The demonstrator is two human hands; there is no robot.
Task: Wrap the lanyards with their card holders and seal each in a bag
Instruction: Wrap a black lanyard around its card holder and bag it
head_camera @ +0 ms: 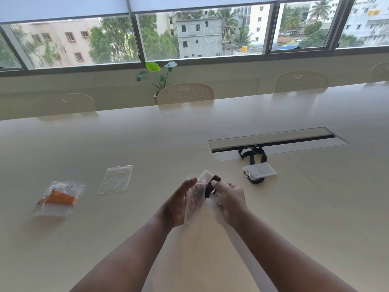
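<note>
I am at the bagging step for the second set. My left hand [179, 204] holds a clear bag [194, 199] upright above the table [147, 133], fingers [190, 183] closed along its side and its mouth turned toward my right. My right hand [229, 197] grips the wrapped bundle [211, 185], a dark lanyard wound around its clear card holder, thumb on top and the other fingers underneath. The bundle's leading end sits right at the bag's mouth; I cannot tell whether it has already entered, since the plastic is transparent and blurs there.

To my left on the table lies a bagged orange lanyard [57, 199], which looks finished, and just beside it an empty bag [115, 179] lying flat. Off to the right, near the cable slot [277, 142], a black lanyard with card holder [259, 170] lies loose and unwrapped.

Next, I judge, I must keep the mouth spread with my left fingers while the right pushes the bundle fully down, without letting the winding slip loose. Then I press the strip shut along the top.
</note>
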